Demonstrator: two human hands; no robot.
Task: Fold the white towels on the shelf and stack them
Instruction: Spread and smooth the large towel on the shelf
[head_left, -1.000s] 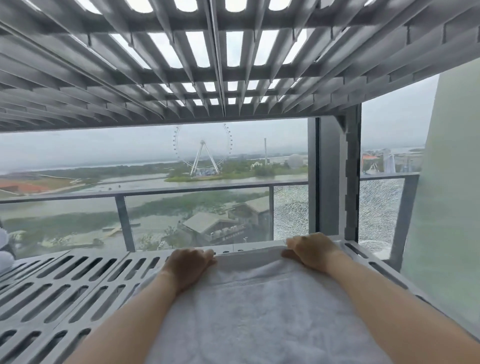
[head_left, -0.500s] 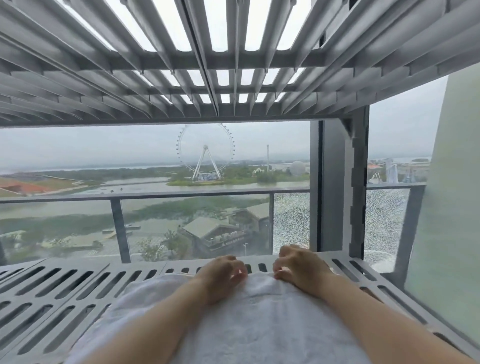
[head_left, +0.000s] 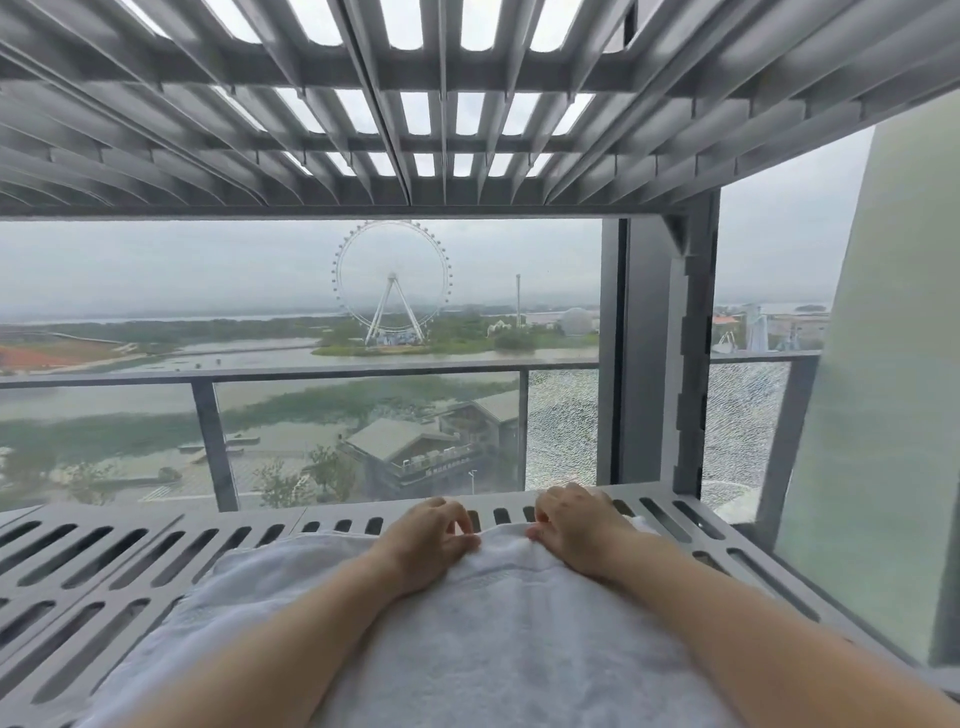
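White towel (head_left: 467, 639) on a slotted grey metal shelf (head_left: 130, 566), seen from over the person's forearms. The towel lies flat on the right half of the shelf, its long axis running from the person toward the shelf's far edge; its near end runs out of view at the bottom. The cloth is plain white terry with a fine nap, a faint woven band crossing it just behind the hands, and soft creases along its left side. Both hands rest knuckles-up at the towel's far end, close together but not touching. The left hand (head_left: 423, 540) is curled, fingertips and thumb pinching a small ridge of the far hem. The right hand (head_left: 574, 525) is likewise curled, its fingers gripping the hem just beside the left. Between them the edge bunches up slightly. Beyond the shelf's far rim stands a glass balcony railing (head_left: 311, 375); overhead, a second slotted shelf (head_left: 467, 104).
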